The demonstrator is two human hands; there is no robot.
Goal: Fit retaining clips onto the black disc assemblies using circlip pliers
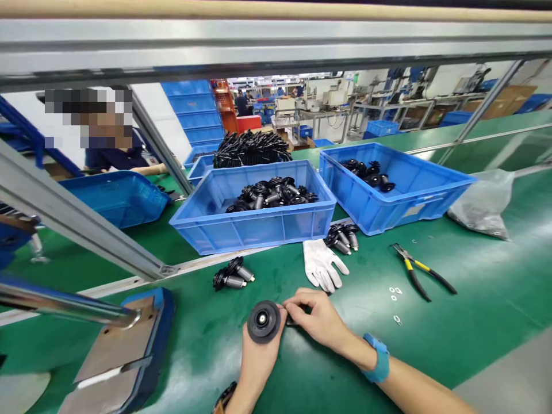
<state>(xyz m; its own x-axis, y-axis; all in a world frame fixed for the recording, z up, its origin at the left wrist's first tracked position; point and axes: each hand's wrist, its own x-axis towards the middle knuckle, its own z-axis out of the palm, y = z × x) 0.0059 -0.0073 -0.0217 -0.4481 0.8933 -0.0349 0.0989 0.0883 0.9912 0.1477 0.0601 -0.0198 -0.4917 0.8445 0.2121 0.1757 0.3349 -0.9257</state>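
My left hand (262,359) is closed around a part with a round black disc (259,330) that faces up and has a pale metal shaft end at its centre. The rest of that part is hidden in my fingers. Thumb and fingers of my right hand (321,322) are pinched together beside my left thumb; a small dark piece shows under them, too hidden to name. Just beyond my hands lies a white glove (321,264). To the right are snap-ring pliers (416,265) with black and yellow handles, and several small metal rings (397,319).
Two blue bins (259,227) (388,213) hold black and grey parts. More such parts (233,275) lie left of the glove. A clear bag (483,207) stands right. A blue-based press (159,322) and metal post (86,213) are left; a co-worker (116,155) sits behind.
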